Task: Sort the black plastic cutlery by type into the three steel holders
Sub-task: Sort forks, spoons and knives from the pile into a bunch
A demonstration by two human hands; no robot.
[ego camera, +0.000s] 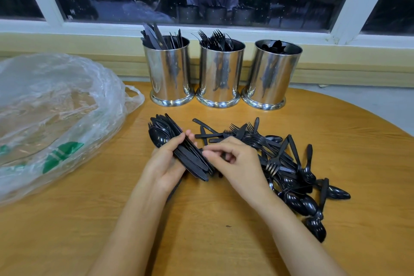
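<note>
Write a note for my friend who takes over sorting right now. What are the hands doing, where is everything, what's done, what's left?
Left hand: grips a bundle of spoons and other black pieces.
Right hand: fingers curled at the bundle's handle ends; unclear if it pinches a piece.
Done: left holder has knives, middle holder has forks, right holder has spoons.
Left: the mixed pile of forks, spoons and knives on the table to the right of the hands, plus the bundle.
A plastic bag lies at the left.
</note>
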